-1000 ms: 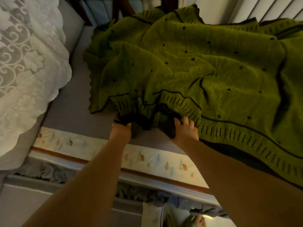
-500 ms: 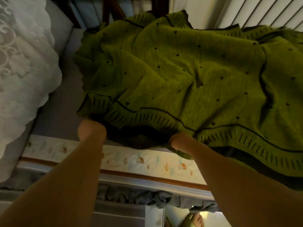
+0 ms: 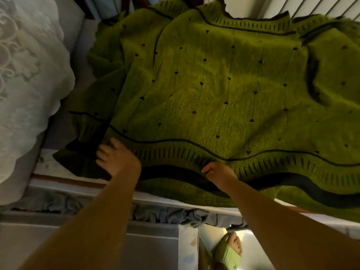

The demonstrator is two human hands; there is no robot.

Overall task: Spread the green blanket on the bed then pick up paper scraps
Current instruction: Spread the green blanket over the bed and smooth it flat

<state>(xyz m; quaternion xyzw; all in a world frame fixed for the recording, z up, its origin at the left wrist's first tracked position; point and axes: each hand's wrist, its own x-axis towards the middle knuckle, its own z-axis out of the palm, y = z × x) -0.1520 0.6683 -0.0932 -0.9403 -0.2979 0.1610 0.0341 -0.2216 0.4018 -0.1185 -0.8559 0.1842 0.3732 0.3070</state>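
We have the green blanket (image 3: 224,90) lying across most of the bed (image 3: 64,133), filling the centre and right of the frame, with its far border bunched up along the top edge and its near border draped over the mattress side at lower centre. Our left hand (image 3: 116,158) rests on the near left corner of the blanket with the fingers spread and curled loosely into the fabric, which we judge is there to pin and tug that corner flat. Our right hand (image 3: 216,171) is closed in a pinch on the striped border at lower centre, so we can pull the edge toward us and take out the slack. A heavy fold remains at the right and another down the left side, so the spreading step looks unfinished to us. The white lace cover (image 3: 29,75) sits at the upper left, just beside the blanket and clear of it. We see no paper scraps anywhere, so that part of the job is not yet begun.
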